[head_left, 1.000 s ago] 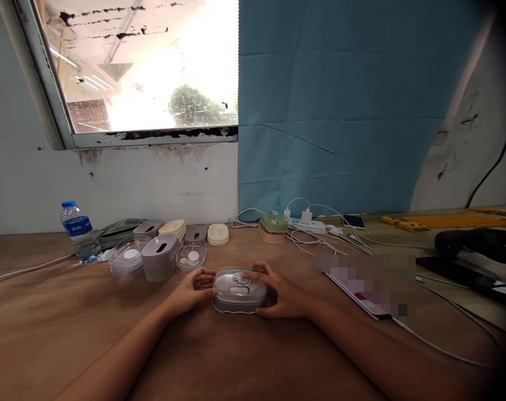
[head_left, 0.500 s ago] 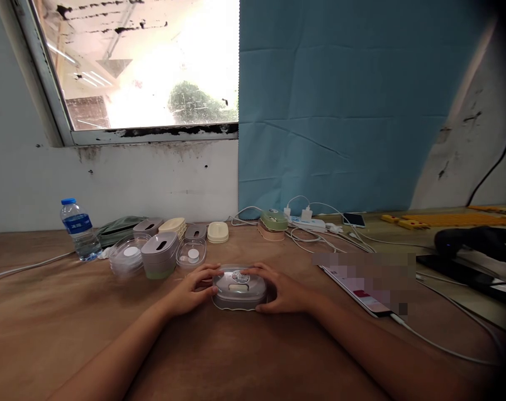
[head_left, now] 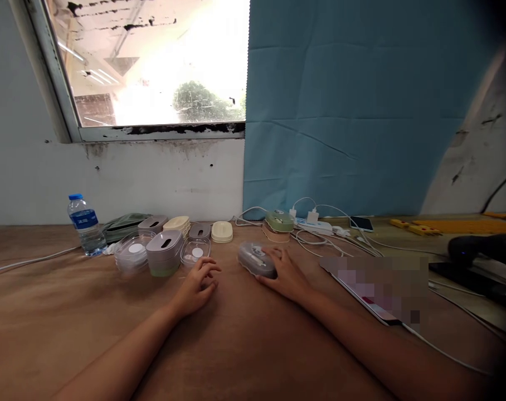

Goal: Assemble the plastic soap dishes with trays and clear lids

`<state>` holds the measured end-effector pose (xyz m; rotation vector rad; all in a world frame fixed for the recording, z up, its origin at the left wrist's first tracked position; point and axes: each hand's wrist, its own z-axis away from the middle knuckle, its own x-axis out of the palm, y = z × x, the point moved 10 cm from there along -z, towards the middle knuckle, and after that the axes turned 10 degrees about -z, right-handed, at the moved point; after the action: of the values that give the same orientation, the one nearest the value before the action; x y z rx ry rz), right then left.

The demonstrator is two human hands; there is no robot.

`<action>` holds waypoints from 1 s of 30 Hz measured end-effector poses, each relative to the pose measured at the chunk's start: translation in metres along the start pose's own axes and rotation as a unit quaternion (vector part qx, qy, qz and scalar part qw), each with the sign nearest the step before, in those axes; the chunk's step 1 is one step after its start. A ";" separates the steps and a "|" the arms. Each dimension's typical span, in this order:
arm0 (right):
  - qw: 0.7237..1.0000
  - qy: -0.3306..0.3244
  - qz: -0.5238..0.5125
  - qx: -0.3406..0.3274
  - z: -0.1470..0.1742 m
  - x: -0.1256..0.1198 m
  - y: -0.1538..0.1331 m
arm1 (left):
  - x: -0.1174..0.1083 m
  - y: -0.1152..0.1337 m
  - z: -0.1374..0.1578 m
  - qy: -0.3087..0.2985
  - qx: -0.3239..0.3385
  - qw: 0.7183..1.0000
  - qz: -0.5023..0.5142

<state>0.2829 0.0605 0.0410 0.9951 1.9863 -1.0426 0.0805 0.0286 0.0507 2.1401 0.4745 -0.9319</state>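
Observation:
A grey oval box with a clear lid [head_left: 255, 259] sits on the table right of centre, turned at an angle, with a round sticker on top. My right hand [head_left: 287, 273] grips its right end between thumb and fingers. My left hand [head_left: 198, 285] is apart from the box, fingers loosely spread over the table and holding nothing. Closest to it are a clear lid [head_left: 195, 252] with a white round sticker and a stack of lilac box parts [head_left: 164, 253]. Behind my right hand lies a green-lidded box [head_left: 279, 221] with a peach base.
Clear lids [head_left: 131, 252], cream parts [head_left: 222, 231] and a water bottle [head_left: 87, 225] stand at the back left. White cables, a power strip [head_left: 314, 225] and a phone [head_left: 361, 224] lie at the back right. A charging tablet, partly blurred [head_left: 374, 306], lies right of my right arm.
My left hand has let go of the grey box and drawn slightly left. My right hand has moved the box back and to the right, turning it. The view has shifted slightly.

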 end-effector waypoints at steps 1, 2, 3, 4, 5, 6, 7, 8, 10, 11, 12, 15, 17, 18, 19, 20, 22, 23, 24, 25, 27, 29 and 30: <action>0.998 0.015 0.064 0.006 -0.007 0.001 0.004 | 0.001 -0.001 0.000 -0.005 -0.002 1.000 -0.007; 0.993 0.020 0.116 0.001 -0.016 0.004 0.006 | 0.003 -0.002 0.000 -0.010 -0.002 1.000 -0.013; 0.988 0.020 0.152 -0.010 -0.026 0.009 0.006 | 0.004 -0.002 0.000 -0.015 -0.002 1.000 -0.018; 0.985 0.019 0.169 -0.021 -0.036 0.013 0.006 | 0.005 -0.002 0.001 -0.020 0.000 1.000 -0.024; 0.984 0.018 0.175 -0.027 -0.047 0.018 0.006 | 0.006 -0.001 0.001 -0.023 0.002 0.999 -0.032; 0.984 0.021 0.178 -0.026 -0.058 0.021 0.008 | 0.007 0.000 0.001 -0.026 0.004 0.999 -0.042; 0.983 0.028 0.183 -0.021 -0.069 0.024 0.011 | 0.007 0.000 0.002 -0.029 0.004 0.998 -0.054; 0.981 0.035 0.188 -0.014 -0.080 0.027 0.014 | 0.008 0.001 0.002 -0.032 0.004 0.997 -0.066; 0.980 0.050 0.194 0.000 -0.097 0.032 0.022 | 0.008 0.003 0.003 -0.038 0.006 0.995 -0.089; 0.979 0.056 0.196 0.007 -0.104 0.034 0.026 | 0.008 0.004 0.003 -0.040 0.007 0.994 -0.097; 0.978 0.062 0.197 0.014 -0.109 0.036 0.030 | 0.008 0.006 0.003 -0.043 0.009 0.994 -0.103; 0.978 0.076 0.191 0.027 -0.118 0.039 0.038 | 0.010 0.008 0.004 -0.051 0.017 0.992 -0.117; 0.979 0.089 0.182 0.029 -0.121 0.035 0.039 | 0.011 0.009 0.004 -0.054 0.018 0.991 -0.124; 0.979 0.100 0.177 0.032 -0.121 0.031 0.040 | 0.011 0.008 0.004 -0.054 0.017 0.990 -0.127; 0.978 0.115 0.170 0.038 -0.121 0.024 0.042 | 0.011 0.008 0.004 -0.053 0.016 0.990 -0.129; 0.976 0.134 0.163 0.049 -0.121 0.014 0.046 | 0.011 0.007 0.004 -0.052 0.015 0.990 -0.130; 0.969 0.180 0.148 0.088 -0.120 -0.008 0.059 | 0.012 0.006 0.003 -0.050 0.016 0.990 -0.132; 0.962 0.203 0.137 0.116 -0.118 -0.019 0.070 | 0.012 0.005 0.003 -0.050 0.016 0.990 -0.132; 0.956 0.221 0.124 0.148 -0.116 -0.028 0.082 | 0.013 0.005 0.003 -0.049 0.016 0.990 -0.134; 0.949 0.234 0.105 0.184 -0.114 -0.035 0.097 | 0.013 0.004 0.002 -0.049 0.015 0.989 -0.135; 0.941 0.233 0.067 0.238 -0.112 -0.040 0.124 | 0.013 0.003 0.002 -0.047 0.013 0.989 -0.139; 0.941 0.213 0.035 0.262 -0.112 -0.038 0.144 | 0.013 0.003 0.002 -0.045 0.011 0.989 -0.140; 0.943 0.203 0.022 0.263 -0.113 -0.035 0.150 | 0.013 0.002 0.002 -0.045 0.011 0.989 -0.140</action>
<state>0.4038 0.2059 0.0687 1.6431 2.0232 -1.4811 0.0899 0.0259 0.0409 2.0734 0.7367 -1.1883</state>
